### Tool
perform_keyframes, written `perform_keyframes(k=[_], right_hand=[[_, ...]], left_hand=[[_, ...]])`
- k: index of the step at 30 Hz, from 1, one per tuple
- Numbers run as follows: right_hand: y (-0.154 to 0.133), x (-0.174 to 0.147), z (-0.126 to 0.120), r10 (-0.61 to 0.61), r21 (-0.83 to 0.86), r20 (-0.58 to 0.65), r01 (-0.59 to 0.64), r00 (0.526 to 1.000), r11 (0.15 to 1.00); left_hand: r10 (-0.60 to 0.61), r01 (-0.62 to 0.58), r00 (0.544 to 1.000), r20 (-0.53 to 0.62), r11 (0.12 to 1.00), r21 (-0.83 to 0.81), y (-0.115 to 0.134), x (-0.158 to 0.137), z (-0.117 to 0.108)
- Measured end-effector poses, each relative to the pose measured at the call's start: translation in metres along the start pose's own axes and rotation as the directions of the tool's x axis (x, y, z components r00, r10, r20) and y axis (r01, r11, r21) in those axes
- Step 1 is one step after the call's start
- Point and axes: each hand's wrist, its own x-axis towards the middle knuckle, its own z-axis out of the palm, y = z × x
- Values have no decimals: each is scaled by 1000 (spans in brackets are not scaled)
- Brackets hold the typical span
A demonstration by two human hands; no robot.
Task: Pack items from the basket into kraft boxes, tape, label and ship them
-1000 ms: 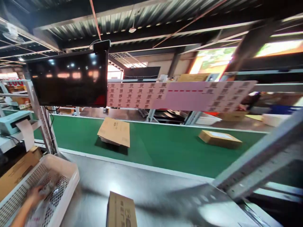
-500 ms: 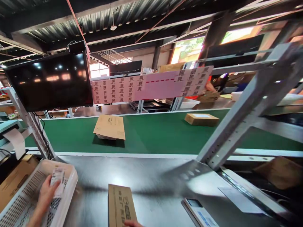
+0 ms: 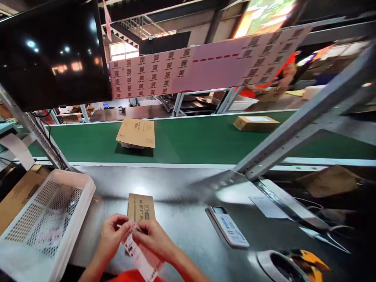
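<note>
My left hand [image 3: 113, 237] and my right hand [image 3: 158, 241] meet low in the view. Between their pinched fingers is the upper end of a white printed slip [image 3: 138, 254], with dark marks on it, which hangs down toward my body. Fingers hide part of its top. Just beyond them a brown cardboard box [image 3: 141, 205] with black printing lies on the metal table, its near end covered by my hands. To the left stands a white plastic basket [image 3: 88, 196] with see-through packets inside.
A handheld device with a small screen [image 3: 229, 227] lies to the right, a tape roll [image 3: 268, 262] nearer me. Beyond the metal table [image 3: 182, 196], a green conveyor belt [image 3: 190, 141] carries cardboard boxes [image 3: 138, 131]. A slanted metal post [image 3: 279, 129] and a monitor [image 3: 55, 58] frame the station.
My left hand has left the basket with the white printed slip and come to the middle. My right hand has moved off the box onto the slip. The view has tilted down.
</note>
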Motion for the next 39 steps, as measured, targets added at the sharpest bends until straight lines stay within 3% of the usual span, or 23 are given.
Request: perform_keyframes(k=[3, 5, 8, 11, 15, 21, 26, 29, 34, 39], right_hand=[[3, -3, 3, -21, 52, -153, 30, 988, 998], [-1, -4, 1, -108, -3, -223, 110, 969, 994], [-5, -5, -5, -293, -209, -185, 253, 938, 945], [-2, -7, -9, -460, -385, -124, 385, 879, 839], [3, -6, -10, -581, -534, -88, 454, 809, 713], [7, -8, -12, -619, -663, -12, 457, 785, 593], [21, -16, -10, -583, -753, 51, 414, 811, 510], [25, -18, -8, -568, -730, 52, 419, 822, 540], [13, -16, -14, -427, -634, 77, 375, 901, 677], [4, -12, -22, -476, -623, 199, 486, 857, 614]], left_hand=[[-14, 13, 998, 63, 1000, 16, 7, 0, 2], [-5, 6, 999, 53, 1000, -13, 3, 0, 8], [-1, 3, 998, 66, 999, -37, -5, 2, 15], [-8, 7, 996, 84, 1000, 14, -7, 3, 15], [-6, -5, 994, 105, 995, 104, -8, 6, 12], [-25, 4, 993, 111, 983, 181, -17, 8, 13], [-200, 192, 967, 158, 979, 63, -31, 9, 14], [-295, 297, 938, 184, 955, 15, -33, 7, 16], [-354, 359, 902, 246, 933, 26, -14, 0, 17], [-448, 468, 836, 317, 884, 16, -1, 5, 14]])
